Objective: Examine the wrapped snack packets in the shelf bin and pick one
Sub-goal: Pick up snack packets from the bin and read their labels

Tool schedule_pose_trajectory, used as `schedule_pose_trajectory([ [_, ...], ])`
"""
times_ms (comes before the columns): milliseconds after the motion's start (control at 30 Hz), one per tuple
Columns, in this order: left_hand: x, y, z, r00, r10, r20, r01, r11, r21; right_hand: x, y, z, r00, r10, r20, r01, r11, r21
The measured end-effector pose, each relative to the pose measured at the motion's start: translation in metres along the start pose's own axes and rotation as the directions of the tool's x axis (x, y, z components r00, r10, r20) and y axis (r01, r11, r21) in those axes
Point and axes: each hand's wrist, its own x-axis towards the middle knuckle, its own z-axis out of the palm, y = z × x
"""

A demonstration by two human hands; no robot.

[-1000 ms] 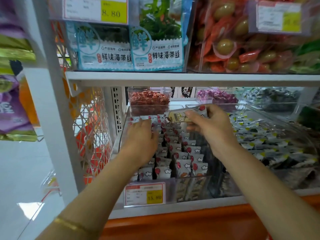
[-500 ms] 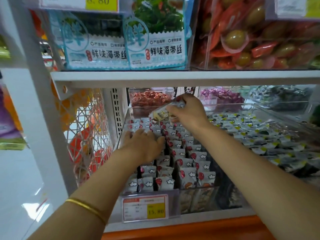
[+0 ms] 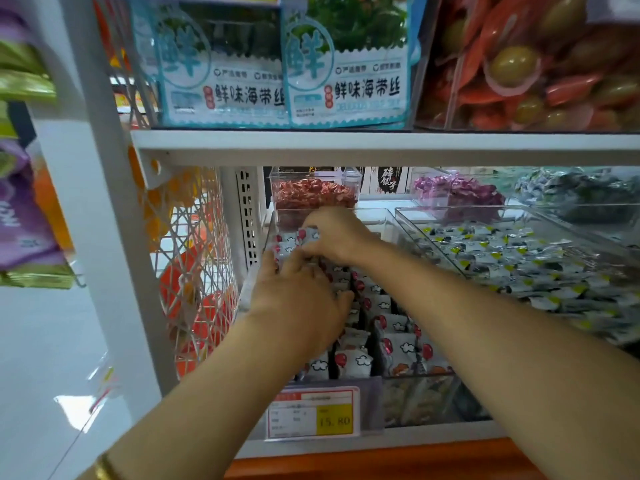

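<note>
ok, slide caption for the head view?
Right hand pinches a snack packet at the back of the clear bin; left hand rests on the rows.

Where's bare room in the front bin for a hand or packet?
Free: back-right strip of the bin looks bare, between right hand, back rim and neighbouring bin; open air under the upper shelf. Crowded: packets fill the rows, left hand on them, right hand pinching a packet.

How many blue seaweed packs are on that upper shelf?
2. The left seaweed pack and the right seaweed pack stand side by side on the upper shelf. More may be hidden behind.
</note>
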Motion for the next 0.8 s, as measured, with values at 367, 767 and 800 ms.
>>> schedule_pose_trajectory([
  [367,-0.014,-0.033,0.022,0.974,-0.092,-0.208,0.057,0.984,-0.167,0.008,0.011,0.010,0.998,0.063,-0.015,-0.061,0.992,0.112],
  [767,-0.009,-0.032,0.031,0.946,-0.098,-0.308,0.010,0.962,-0.275,0.043,0.011,0.034,0.998,0.010,-0.057,-0.031,0.921,-0.387],
  [800,-0.009,-0.032,0.031,0.946,-0.097,-0.309,0.005,0.958,-0.287,0.042,0.011,0.032,0.996,0.021,-0.090,-0.049,0.947,-0.316],
])
